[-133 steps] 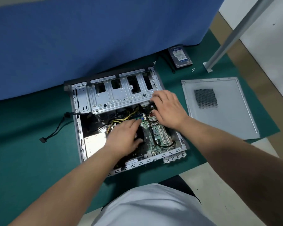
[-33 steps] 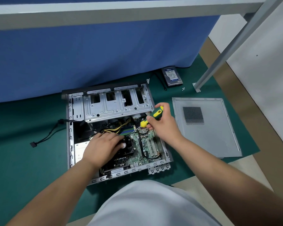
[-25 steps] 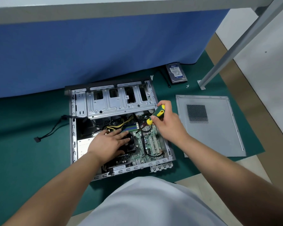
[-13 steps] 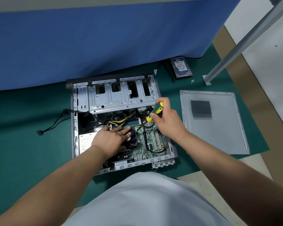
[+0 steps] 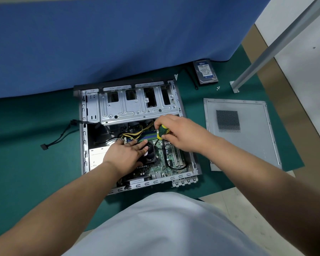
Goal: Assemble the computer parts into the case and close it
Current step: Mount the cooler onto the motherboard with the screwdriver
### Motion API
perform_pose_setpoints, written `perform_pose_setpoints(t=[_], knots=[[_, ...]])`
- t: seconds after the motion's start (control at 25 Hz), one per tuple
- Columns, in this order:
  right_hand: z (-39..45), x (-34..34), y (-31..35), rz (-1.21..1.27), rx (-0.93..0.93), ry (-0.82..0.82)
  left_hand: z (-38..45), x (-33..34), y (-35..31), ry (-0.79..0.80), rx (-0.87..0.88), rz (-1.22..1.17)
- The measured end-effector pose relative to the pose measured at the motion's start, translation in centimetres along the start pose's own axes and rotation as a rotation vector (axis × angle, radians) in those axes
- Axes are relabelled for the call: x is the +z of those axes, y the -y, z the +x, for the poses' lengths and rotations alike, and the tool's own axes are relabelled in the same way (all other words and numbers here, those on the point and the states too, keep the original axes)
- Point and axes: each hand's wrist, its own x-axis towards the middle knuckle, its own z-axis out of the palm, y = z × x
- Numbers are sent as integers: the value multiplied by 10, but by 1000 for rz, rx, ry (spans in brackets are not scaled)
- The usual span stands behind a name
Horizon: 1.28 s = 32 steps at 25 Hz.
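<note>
1. The right hand [image 5: 181, 133] has its fingers [image 5: 162, 120] closed around the yellow-and-green handle of a screwdriver [image 5: 162, 132], whose dark shaft angles down toward the motherboard [image 5: 166, 159] just beside the cooler fan [image 5: 149, 152].
2. The left hand [image 5: 126, 154] lies flat and open, gripping nothing, palm down on the cooler fan, with the fingertips pointing toward the screwdriver shaft.
3. Both hands work inside the computer case [image 5: 84, 137], which lies open on its side near the middle of the green mat [image 5: 26, 163], close to the mat's far edge under the blue cloth [image 5: 100, 39].
4. Yellow and black wires [image 5: 135, 133] run across the upper part of the motherboard, just below the silver drive cage [image 5: 135, 109] that fills the far end of the case.
5. A black cable [image 5: 61, 137] trails out of the case's left side onto the mat and ends in a small connector.
6. The grey side panel [image 5: 251, 145] with its mesh vent lies flat on the mat's right part, apart from the case, its near corner close to the mat's near-right edge.
7. A hard drive [image 5: 205, 71] lies at the far edge of the mat, partly under the blue cloth, well apart from the case.
8. A few small screws [image 5: 218, 87] lie between the hard drive and the foot of a grey metal leg [image 5: 277, 45].
</note>
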Motion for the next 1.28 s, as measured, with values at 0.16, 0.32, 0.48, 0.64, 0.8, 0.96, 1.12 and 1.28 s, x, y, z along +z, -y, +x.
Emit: perform_pose_setpoints(t=[0.16, 0.32, 0.48, 0.64, 0.8, 0.96, 1.12, 1.28], knots=[[20, -22, 15, -258, -82, 247, 0, 0, -1, 1, -2, -5], [30, -31, 27, -391, 117, 185, 0, -1, -1, 9, -10, -16], [35, -6, 53, -556, 355, 35, 0, -1, -1, 22, -17, -31], [45, -24, 57, -470, 172, 206, 2, -1, -4, 30, -34, -33], [42, -55, 45, -546, -108, 463, 2, -1, -6, 46, -49, -46], [39, -38, 45, -468, 125, 225, 4, 1, -5, 54, -46, -52], [32, -18, 43, -545, 393, 70, 4, 1, -5, 75, -44, -57], [33, -39, 37, -394, 113, 358, 5, 3, -5, 73, -45, -78]])
